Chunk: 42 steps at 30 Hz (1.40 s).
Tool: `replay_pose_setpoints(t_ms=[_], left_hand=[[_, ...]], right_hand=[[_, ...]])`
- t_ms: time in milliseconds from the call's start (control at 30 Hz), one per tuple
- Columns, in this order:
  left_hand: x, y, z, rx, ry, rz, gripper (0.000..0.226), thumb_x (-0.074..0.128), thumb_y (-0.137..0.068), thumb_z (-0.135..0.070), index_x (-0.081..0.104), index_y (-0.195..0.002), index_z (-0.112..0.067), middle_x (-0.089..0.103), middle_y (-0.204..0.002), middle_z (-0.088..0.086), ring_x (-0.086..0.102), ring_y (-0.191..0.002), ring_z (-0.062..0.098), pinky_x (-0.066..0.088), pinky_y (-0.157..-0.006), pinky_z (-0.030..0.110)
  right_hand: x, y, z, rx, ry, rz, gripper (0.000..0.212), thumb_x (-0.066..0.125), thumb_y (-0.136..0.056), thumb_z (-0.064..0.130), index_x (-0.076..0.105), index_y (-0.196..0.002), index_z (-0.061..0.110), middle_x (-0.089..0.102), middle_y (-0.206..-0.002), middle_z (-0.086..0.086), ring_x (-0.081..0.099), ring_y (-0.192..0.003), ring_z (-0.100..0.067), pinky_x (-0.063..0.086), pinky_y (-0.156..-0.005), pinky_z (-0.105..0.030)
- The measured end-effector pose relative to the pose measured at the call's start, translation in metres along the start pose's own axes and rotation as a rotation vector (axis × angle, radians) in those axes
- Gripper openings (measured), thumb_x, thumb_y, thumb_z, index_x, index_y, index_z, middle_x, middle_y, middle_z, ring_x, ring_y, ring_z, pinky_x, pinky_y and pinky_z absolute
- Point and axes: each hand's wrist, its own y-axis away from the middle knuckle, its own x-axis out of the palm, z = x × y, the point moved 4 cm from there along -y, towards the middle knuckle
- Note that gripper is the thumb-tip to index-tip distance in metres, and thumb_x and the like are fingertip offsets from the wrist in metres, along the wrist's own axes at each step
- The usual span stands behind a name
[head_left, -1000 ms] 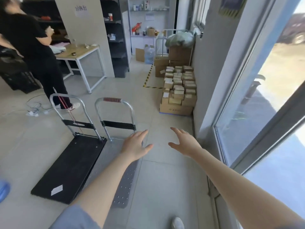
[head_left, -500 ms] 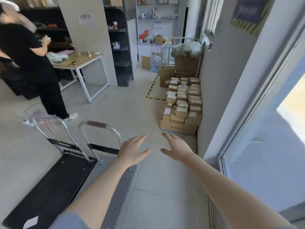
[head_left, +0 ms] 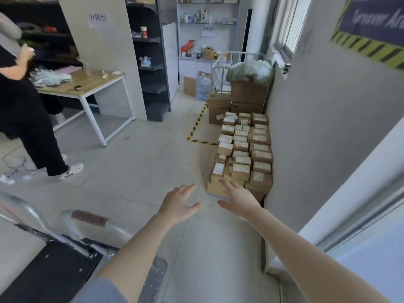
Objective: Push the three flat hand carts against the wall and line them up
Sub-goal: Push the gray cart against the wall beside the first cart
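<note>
Two flat hand carts stand side by side at the lower left. The black-decked cart (head_left: 52, 272) is on the left, its steel handle blurred. The grey metal cart (head_left: 153, 278) sits to its right, mostly hidden by my left forearm; its handle (head_left: 89, 217) has a red grip. No other cart is in view. My left hand (head_left: 178, 204) hovers open above the floor, right of that handle and touching nothing. My right hand (head_left: 238, 199) is open too, stretched forward towards the boxes by the grey wall (head_left: 317, 132).
Stacked cardboard boxes (head_left: 242, 149) fill the floor along the wall ahead. Yellow-black tape (head_left: 196, 125) marks the floor. A person in black (head_left: 28, 119) walks at left beside a wooden table (head_left: 87, 84). Dark shelves (head_left: 150, 62) stand behind. A glass door frame (head_left: 360, 204) is at right.
The view has lifted and swung forward, so the carts have slid down to the lower left. Both hands stay open and held out. The person at left has stepped.
</note>
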Motion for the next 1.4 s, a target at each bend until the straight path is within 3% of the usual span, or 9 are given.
replay_pose_setpoints(t_ms=[267, 533, 967, 1400], left_hand=[[-0.016, -0.137, 0.020, -0.054, 0.017, 0.002, 0.067, 0.049, -0.089, -0.051, 0.025, -0.147, -0.029, 0.038, -0.149, -0.004, 0.037, -0.134, 0.019, 0.032, -0.108, 0.034], [-0.033, -0.236, 0.065, -0.361, 0.092, -0.084, 0.068, 0.047, -0.090, -0.055, 0.022, -0.148, -0.030, 0.034, -0.151, -0.002, 0.032, -0.137, 0.020, 0.027, -0.111, 0.034], [-0.084, -0.302, 0.201, -0.855, 0.140, -0.235, 0.067, 0.046, -0.091, -0.054, 0.019, -0.148, -0.033, 0.034, -0.152, -0.003, 0.031, -0.137, 0.019, 0.025, -0.112, 0.034], [-0.129, -0.326, 0.322, -1.186, 0.255, -0.441, 0.068, 0.050, -0.087, -0.055, 0.023, -0.146, -0.034, 0.039, -0.148, -0.004, 0.037, -0.133, 0.021, 0.034, -0.109, 0.038]], right_hand=[[-0.017, -0.140, -0.035, -0.044, -0.013, 0.079, 0.069, 0.055, -0.092, 0.037, 0.017, -0.149, 0.026, 0.037, -0.149, -0.007, 0.047, -0.127, -0.029, 0.044, -0.100, -0.040], [-0.021, -0.313, -0.028, -0.317, 0.014, 0.217, 0.069, 0.054, -0.093, 0.039, 0.016, -0.149, 0.025, 0.036, -0.150, -0.007, 0.046, -0.128, -0.028, 0.043, -0.102, -0.040], [0.007, -0.522, 0.104, -0.798, 0.057, 0.366, 0.067, 0.055, -0.091, 0.037, 0.021, -0.148, 0.023, 0.039, -0.147, -0.006, 0.042, -0.131, -0.025, 0.038, -0.106, -0.039], [0.040, -0.650, 0.256, -1.097, 0.106, 0.548, 0.069, 0.056, -0.091, 0.035, 0.022, -0.149, 0.020, 0.042, -0.146, -0.006, 0.041, -0.131, -0.025, 0.036, -0.107, -0.039]])
